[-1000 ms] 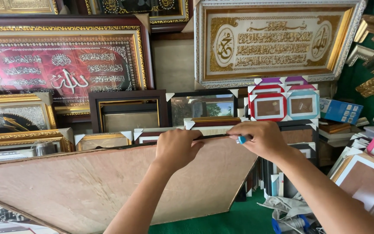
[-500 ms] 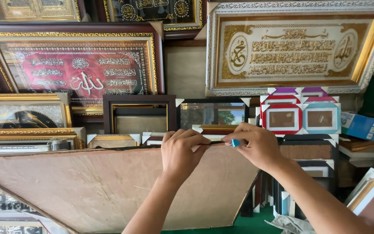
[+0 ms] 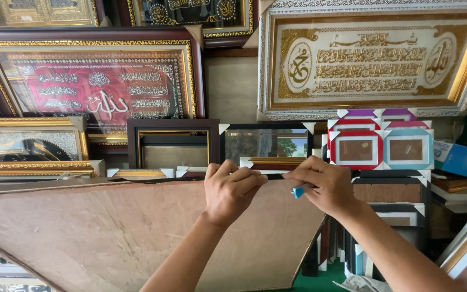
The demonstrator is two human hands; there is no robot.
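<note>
A large brown backing board (image 3: 109,238) lies tilted in front of me, back side up, with a dark strip (image 3: 179,180) running along its far edge. My left hand (image 3: 231,192) pinches that top edge near the middle. My right hand (image 3: 320,184) grips the same edge just to the right, and a small blue tool (image 3: 297,192) pokes out under its fingers. The two hands almost touch. Both forearms reach up from the bottom of the view.
Framed gold and red calligraphy panels (image 3: 374,59) (image 3: 90,84) hang on the wall behind. Empty dark frames (image 3: 173,143) and small red and blue frames (image 3: 379,146) are stacked beyond the board. More frames and a blue box (image 3: 463,159) stand at the right, over green floor (image 3: 325,284).
The view has tilted so the wall frames sit lower and larger. My hands stay on the board's top edge, now closer together, the left fingers pressing toward the right hand.
</note>
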